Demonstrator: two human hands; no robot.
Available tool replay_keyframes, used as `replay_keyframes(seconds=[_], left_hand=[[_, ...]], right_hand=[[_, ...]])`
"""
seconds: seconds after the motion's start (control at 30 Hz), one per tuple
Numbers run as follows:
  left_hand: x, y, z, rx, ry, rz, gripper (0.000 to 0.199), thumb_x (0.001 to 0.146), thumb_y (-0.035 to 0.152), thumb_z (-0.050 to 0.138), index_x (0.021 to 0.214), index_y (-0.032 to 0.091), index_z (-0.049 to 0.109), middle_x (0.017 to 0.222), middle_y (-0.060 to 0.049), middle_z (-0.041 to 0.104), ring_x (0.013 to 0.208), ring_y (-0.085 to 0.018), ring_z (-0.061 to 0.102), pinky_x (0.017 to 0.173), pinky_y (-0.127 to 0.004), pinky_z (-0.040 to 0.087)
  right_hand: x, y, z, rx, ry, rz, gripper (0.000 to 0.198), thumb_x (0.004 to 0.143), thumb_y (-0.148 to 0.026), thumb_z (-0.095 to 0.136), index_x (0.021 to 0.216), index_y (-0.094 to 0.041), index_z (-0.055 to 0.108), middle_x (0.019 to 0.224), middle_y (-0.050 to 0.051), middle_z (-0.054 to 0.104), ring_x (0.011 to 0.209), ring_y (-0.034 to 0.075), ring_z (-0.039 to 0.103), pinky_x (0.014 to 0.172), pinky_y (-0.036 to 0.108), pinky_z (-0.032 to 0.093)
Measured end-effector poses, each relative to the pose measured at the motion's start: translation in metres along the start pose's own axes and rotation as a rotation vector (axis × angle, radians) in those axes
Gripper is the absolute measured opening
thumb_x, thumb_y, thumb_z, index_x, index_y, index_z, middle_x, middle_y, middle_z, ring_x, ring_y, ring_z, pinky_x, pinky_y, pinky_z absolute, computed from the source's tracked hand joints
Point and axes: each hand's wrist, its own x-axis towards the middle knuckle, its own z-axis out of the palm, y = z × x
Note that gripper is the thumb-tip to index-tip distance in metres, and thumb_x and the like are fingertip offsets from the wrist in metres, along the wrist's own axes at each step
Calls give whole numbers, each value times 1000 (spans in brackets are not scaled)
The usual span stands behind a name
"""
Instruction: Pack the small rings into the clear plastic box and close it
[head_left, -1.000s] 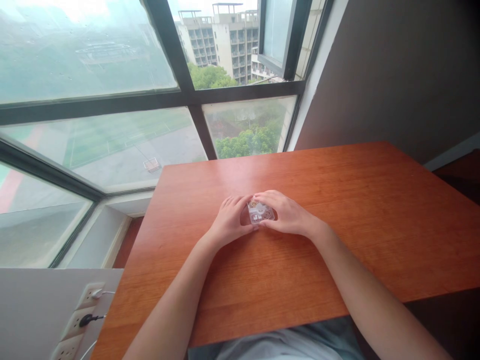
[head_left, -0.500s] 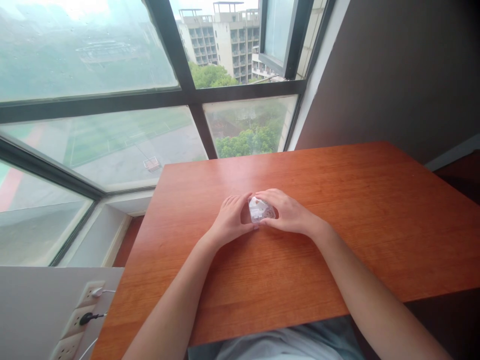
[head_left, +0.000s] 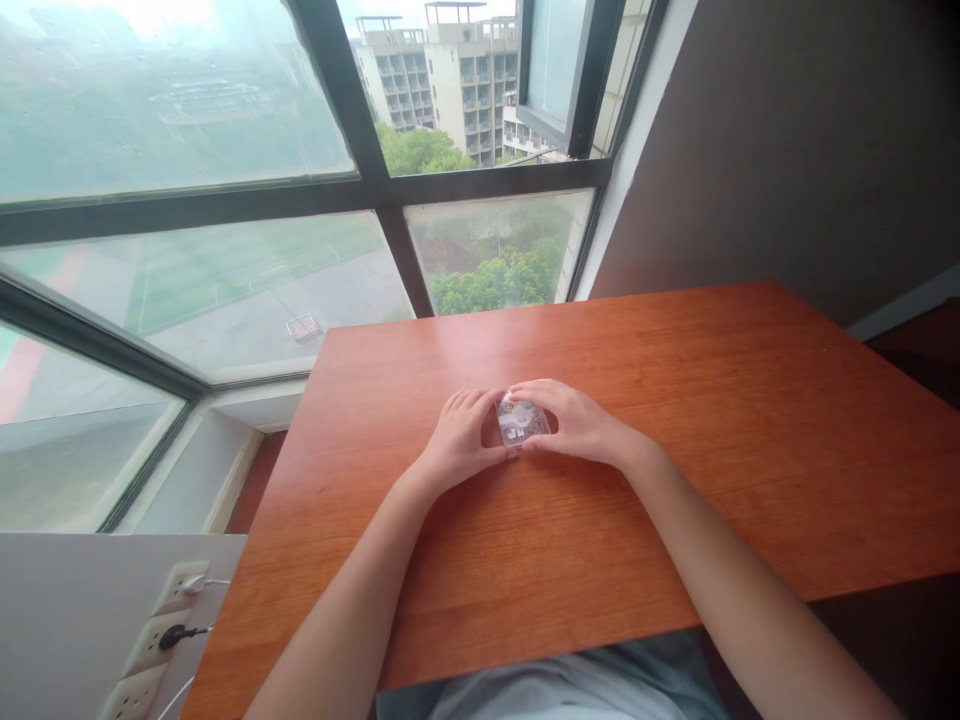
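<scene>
Hands meet around one clear box (head_left: 523, 421), and that box is our landmark for everything else. It sits between our two grips, over the worktop (head_left: 540, 550); whether its underside rests on the wood or is raised slightly, we cannot tell. Our left grip (head_left: 463, 432) grasps the box from its left, fingertips at the far corner and thumb along the near edge, with a gap between palm and wall. Our right grip (head_left: 579, 425) grasps it from the right, fingers over the far edge and thumb at the near one, so we have it pinched on both sides.

Through the lid we make out white pieces (head_left: 516, 434) and a yellowish bit (head_left: 509, 406), too small for us to name. Beyond the box stands the window frame (head_left: 300, 205); well to its left, on the near side, are wall sockets (head_left: 152, 645).

We judge the step in hand to be steadying and handling the box with both grips. As we see it, any next move calls for even, light pressure from both sides, the box kept level and its small contents undisturbed.
</scene>
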Motion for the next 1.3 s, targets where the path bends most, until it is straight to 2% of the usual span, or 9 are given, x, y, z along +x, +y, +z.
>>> replay_keyframes(seconds=[0.3,0.47,0.57,0.67,0.73,0.8,0.9,1.1,1.3], left_hand=[[-1,1,2,5,15,7,70,69,48,76,130,26,50,125,-8,58,119,-29,51,109,-47,33],[-1,1,5,5,28,-7,70,69,47,77,130,25,50,125,-9,58,121,-30,51,110,-50,33],[-2,-3,0,-31,15,-14,78,67,42,79,135,23,45,127,-12,57,121,-31,51,109,-51,35],[-5,-7,-9,-148,-26,15,74,72,27,71,139,23,40,134,-12,52,125,-28,50,108,-47,39],[-7,-10,-14,-227,-32,19,67,76,19,63,139,23,41,137,-12,50,125,-26,50,107,-44,42],[-8,-11,-14,-239,-11,9,62,77,17,59,137,21,43,135,-12,51,124,-26,52,107,-43,43],[-7,-9,-8,-110,20,21,55,77,19,59,131,20,50,133,-12,53,123,-27,51,109,-45,40],[-4,-5,-1,76,3,44,42,82,22,55,124,22,55,132,-10,52,122,-27,49,108,-46,38],[-4,-4,-1,115,7,33,35,85,23,53,119,22,57,130,-9,53,120,-27,50,107,-45,39]], right_hand=[[-1,6,2,53,-28,62,64,69,-30,79,130,-26,58,130,7,61,123,25,55,107,44,42],[-9,-3,14,29,5,81,62,80,-23,67,139,-27,48,147,9,44,140,25,35,115,47,32],[-9,-17,32,-69,111,136,60,80,-27,66,137,-22,48,154,12,32,143,29,28,115,50,30],[-6,-32,57,-192,293,238,56,85,-32,60,138,-20,45,150,17,35,139,35,31,112,57,32],[-6,-37,71,-258,338,254,58,84,-29,61,138,-18,44,150,18,33,140,39,27,110,61,33],[-8,-35,77,-299,357,239,59,82,-22,61,138,-22,45,150,15,34,138,39,30,109,60,36],[-17,-18,64,-346,400,252,59,78,-18,60,136,-25,49,147,13,38,131,37,39,106,57,42],[-62,30,14,-470,527,380,50,82,-24,57,132,-22,55,147,13,39,129,35,45,107,53,42],[-85,47,3,-555,518,440,48,82,-25,56,130,-20,56,146,14,39,129,36,44,105,54,41]])
